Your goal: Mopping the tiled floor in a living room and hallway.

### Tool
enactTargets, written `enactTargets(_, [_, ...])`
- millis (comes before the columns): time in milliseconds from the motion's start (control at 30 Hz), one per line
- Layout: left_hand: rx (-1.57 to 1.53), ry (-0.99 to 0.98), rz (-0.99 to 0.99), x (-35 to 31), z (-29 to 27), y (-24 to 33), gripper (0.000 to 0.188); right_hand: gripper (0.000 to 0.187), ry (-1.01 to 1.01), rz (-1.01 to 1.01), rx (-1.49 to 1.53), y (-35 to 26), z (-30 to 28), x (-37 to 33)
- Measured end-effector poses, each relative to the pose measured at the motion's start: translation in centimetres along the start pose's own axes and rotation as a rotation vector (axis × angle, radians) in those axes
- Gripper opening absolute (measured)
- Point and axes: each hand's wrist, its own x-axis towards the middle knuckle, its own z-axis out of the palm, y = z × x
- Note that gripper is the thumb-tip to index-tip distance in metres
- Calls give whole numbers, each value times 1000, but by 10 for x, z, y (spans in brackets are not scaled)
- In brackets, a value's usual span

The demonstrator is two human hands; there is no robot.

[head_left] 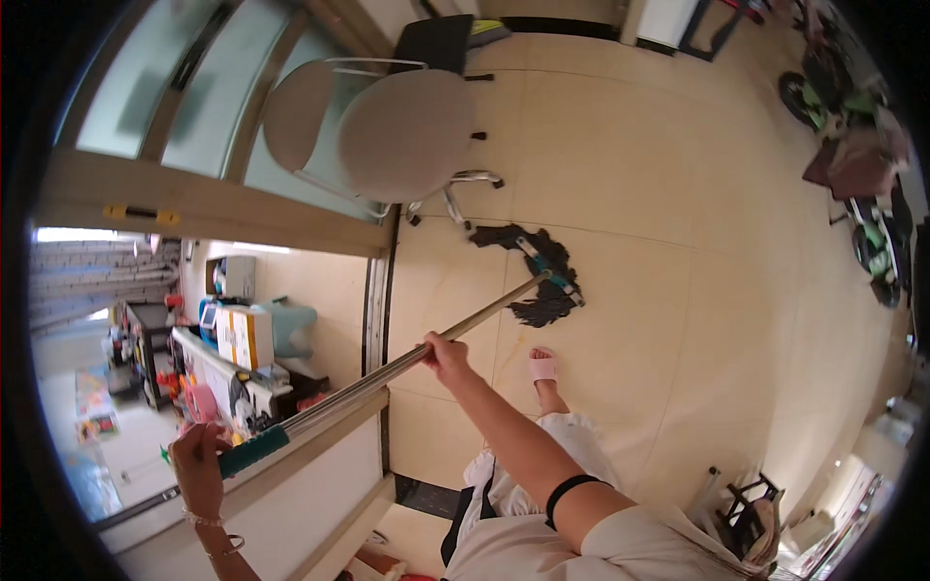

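A mop with a long metal pole (484,313) slants across the view from lower left to the centre. Around the upper end of its green grip (254,453) my left hand (201,455) is closed, at the far left. Partway down the pole, my right hand (446,358) wraps round the metal. The dark, shaggy mop head (542,308) lies spread on the tiled floor ahead of my foot, fixed to a green and silver clamp bar (550,271).
A grey swivel chair (412,136) stands ahead, left of the mop head. Beside it run a sliding glass door frame (223,208) and floor track (376,320). Small bikes (877,242) line the far right; a dark folding stool (756,513) sits lower right. My pink slipper (544,365) is nearby.
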Motion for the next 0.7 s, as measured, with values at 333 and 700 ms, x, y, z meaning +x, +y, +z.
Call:
enactTargets(333, [53,-372,621,-41,168,137,5,11,215,-308,269,-194,-219,-17])
enactTargets(700, [-168,-959,597,-125,243,79,18,23,972,-633,-144,-169,-377,-61])
